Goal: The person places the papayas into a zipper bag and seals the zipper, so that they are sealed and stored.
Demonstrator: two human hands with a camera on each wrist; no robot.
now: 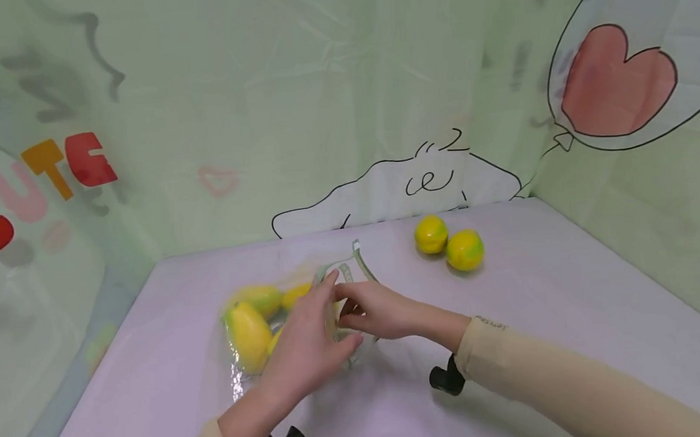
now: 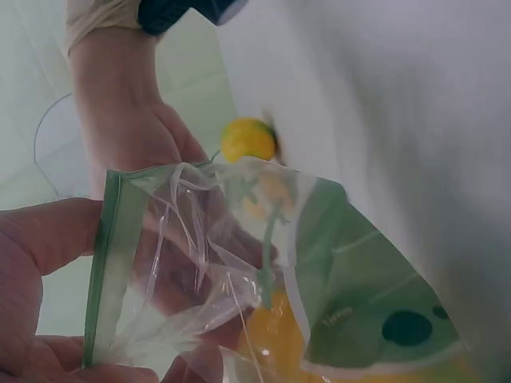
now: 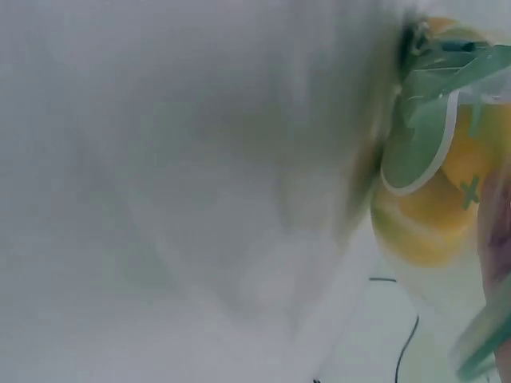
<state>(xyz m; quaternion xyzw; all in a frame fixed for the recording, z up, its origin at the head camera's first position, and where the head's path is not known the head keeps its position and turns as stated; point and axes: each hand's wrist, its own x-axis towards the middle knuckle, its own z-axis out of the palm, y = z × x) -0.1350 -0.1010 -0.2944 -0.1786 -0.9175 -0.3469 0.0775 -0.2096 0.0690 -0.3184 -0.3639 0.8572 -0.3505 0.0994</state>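
A clear zip bag (image 2: 192, 263) with green trim lies on the table in front of me, its mouth end raised toward my hands. Inside are several yellow-green fruits (image 1: 249, 333), some elongated like mangoes. My left hand (image 1: 303, 343) holds the bag's mouth, its thumb and fingers at the green zip strip (image 2: 100, 271) in the left wrist view. Opposite it, my right hand (image 1: 381, 308) has bent fingers and pinches the bag near its mouth. Through the plastic, the left wrist view shows part of that hand; the exact grip is partly hidden.
Two rounder yellow-green fruits (image 1: 464, 250) lie side by side at the back right of the pale lilac table (image 1: 544, 301). Behind the table hangs a pale green printed backdrop (image 1: 296, 102). A black wrist device (image 1: 447, 378) sits under my right sleeve.
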